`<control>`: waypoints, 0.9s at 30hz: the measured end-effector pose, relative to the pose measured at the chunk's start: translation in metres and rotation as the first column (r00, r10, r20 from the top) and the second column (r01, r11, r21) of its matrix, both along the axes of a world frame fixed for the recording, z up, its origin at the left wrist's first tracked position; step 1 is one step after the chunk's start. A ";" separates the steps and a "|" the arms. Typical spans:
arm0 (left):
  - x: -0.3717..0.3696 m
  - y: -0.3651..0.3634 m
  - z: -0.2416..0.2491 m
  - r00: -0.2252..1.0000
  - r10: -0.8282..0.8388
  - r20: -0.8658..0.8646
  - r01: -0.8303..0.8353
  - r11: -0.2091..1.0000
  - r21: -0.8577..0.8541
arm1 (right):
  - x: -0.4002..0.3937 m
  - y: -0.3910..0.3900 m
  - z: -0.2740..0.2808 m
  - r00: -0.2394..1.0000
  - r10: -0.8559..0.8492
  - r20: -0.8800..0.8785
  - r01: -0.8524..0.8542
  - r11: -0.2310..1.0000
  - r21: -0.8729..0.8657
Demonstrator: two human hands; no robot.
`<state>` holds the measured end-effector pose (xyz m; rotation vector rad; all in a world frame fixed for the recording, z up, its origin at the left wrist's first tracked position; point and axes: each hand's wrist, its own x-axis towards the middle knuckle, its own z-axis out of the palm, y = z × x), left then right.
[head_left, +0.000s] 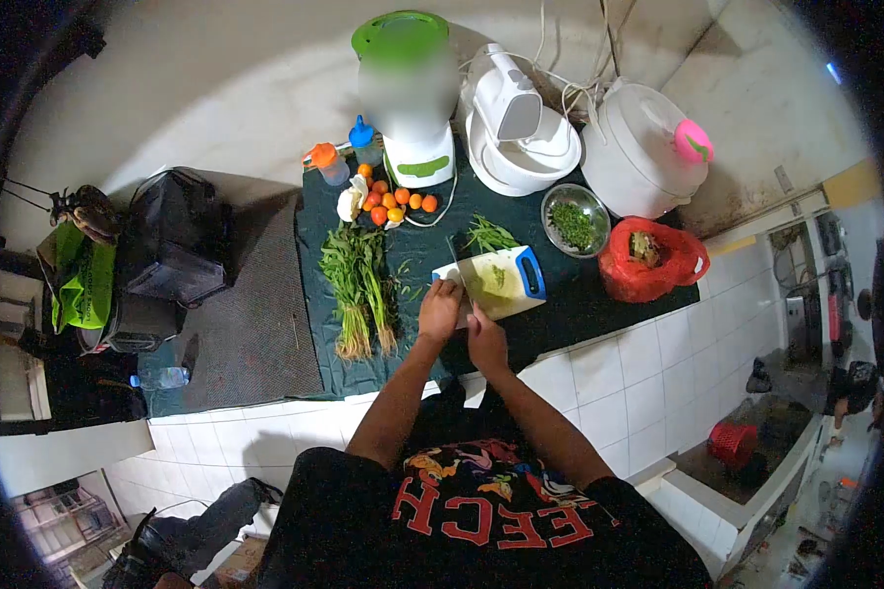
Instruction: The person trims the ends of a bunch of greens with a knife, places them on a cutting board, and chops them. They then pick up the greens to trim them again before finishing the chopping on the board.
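A white cutting board (516, 297) with a blue handle end lies at the front of the counter. My right hand (486, 342) is closed round a knife (461, 267), its blade pointing away over the board's left part. My left hand (440, 312) is closed at the board's left edge, beside the blade; what its fingers hold is too small to make out. Chopped green bits (498, 278) lie on the board, and cut green leaves (491, 235) are just behind it. Left of my hands rest bunches of leafy greens (349, 285) with roots toward me.
Behind the greens are several tomatoes (379, 215) and orange-lidded (322, 155) and blue-lidded containers. A blender (417, 152), white stand mixer (511, 108), metal bowl (576, 221) of chopped greens, red plastic bag (648, 260) and large white container (643, 147) stand along the back and right.
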<state>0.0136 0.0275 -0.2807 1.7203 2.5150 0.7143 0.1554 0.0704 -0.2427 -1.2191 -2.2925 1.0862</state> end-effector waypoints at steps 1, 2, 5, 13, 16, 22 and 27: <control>-0.001 -0.001 -0.001 1.000 -0.001 -0.002 0.001 1.000 -0.004 | 0.000 -0.001 0.000 0.998 0.002 0.056 -0.002 1.000 -0.006; -0.001 0.000 -0.002 1.000 0.011 0.005 -0.011 1.000 0.000 | -0.002 -0.001 0.000 0.999 0.001 0.053 0.000 1.000 -0.009; 0.001 0.003 0.003 0.994 0.066 0.082 -0.066 0.998 -0.003 | -0.007 0.006 -0.005 0.999 -0.033 -0.002 0.032 0.991 -0.127; -0.002 0.004 0.005 0.994 0.075 0.074 -0.076 0.997 -0.001 | 0.006 -0.004 0.004 1.000 0.011 -0.012 -0.012 0.994 -0.106; -0.002 0.006 0.003 0.993 0.079 0.085 -0.077 0.997 -0.029 | 0.006 -0.001 -0.008 0.999 0.047 0.022 -0.046 0.998 -0.052; 0.003 0.012 0.014 0.989 0.124 0.075 -0.118 0.990 -0.081 | 0.010 0.007 -0.026 0.990 0.084 -0.109 -0.077 0.995 0.066; 0.006 0.007 0.013 0.995 0.079 -0.063 -0.079 0.997 -0.006 | 0.024 0.001 0.008 0.975 0.098 0.201 -0.113 0.991 0.066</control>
